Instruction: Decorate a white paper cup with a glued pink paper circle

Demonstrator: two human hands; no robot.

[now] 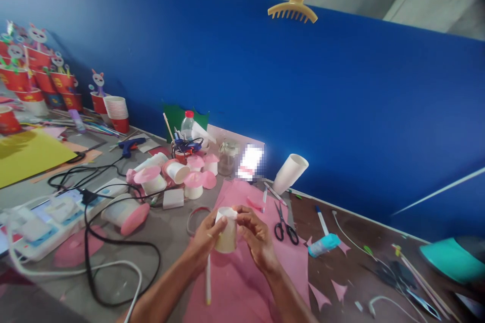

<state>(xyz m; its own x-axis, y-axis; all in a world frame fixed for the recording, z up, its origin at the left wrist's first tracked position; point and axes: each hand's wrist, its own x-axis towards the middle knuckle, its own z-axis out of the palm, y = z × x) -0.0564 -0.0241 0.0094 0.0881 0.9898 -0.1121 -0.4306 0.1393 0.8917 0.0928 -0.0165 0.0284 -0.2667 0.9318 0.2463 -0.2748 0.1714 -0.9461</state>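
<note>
A small white paper cup (226, 239) stands upright between my hands, above pink paper (242, 287). My left hand (209, 232) is closed around its left side, with the thumb pressed near the rim. The fingers of my right hand (256, 237) are pinched at the right edge of the rim on a white flap (231, 214); whether the flap is part of the cup is unclear. A white marker (208, 282) lies below the cup. Black-handled scissors (285, 227) rest on the pink paper to the right.
White cups with pink paper brims (193, 184) cluster at the left, near a power strip (49, 227), black cables and a blue glue gun (131, 146). A stack of cups (291, 171) leans by the blue partition (242, 60). Pink scraps (339, 290) lie at right.
</note>
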